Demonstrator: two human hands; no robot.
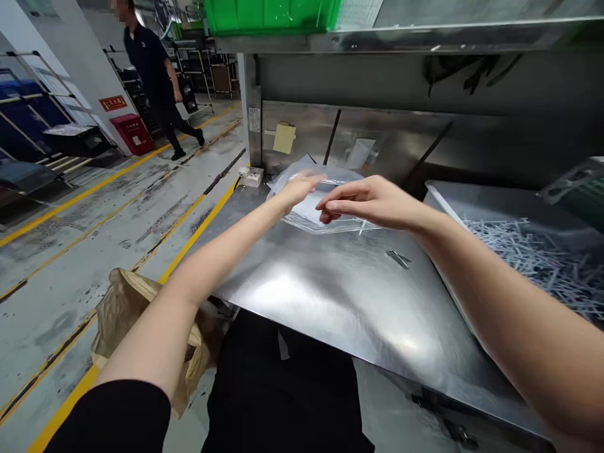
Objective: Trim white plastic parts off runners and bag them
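A pile of clear plastic bags (306, 221) lies on the steel table, with a white sheet-like surface showing through. At the pile's far side, my left hand (299, 190) has its fingers closed at the edge of a bag; the fingertips are slightly blurred. My right hand (365, 201) hovers over the near right part of the pile. Its fingers are loosely bent and apart, with nothing visible between them. A thin white strip (363, 227) sticks out below that hand. Nail clippers (399, 258) lie on the table nearer my right forearm.
A white bin (446, 204) of thin white pieces (533, 258) stands on the right. A shelf edge (401, 43) with a green crate (274, 16) runs overhead. A power strip (251, 177) sits behind left, a brown bag (111, 314) below. A person (151, 69) walks in the aisle.
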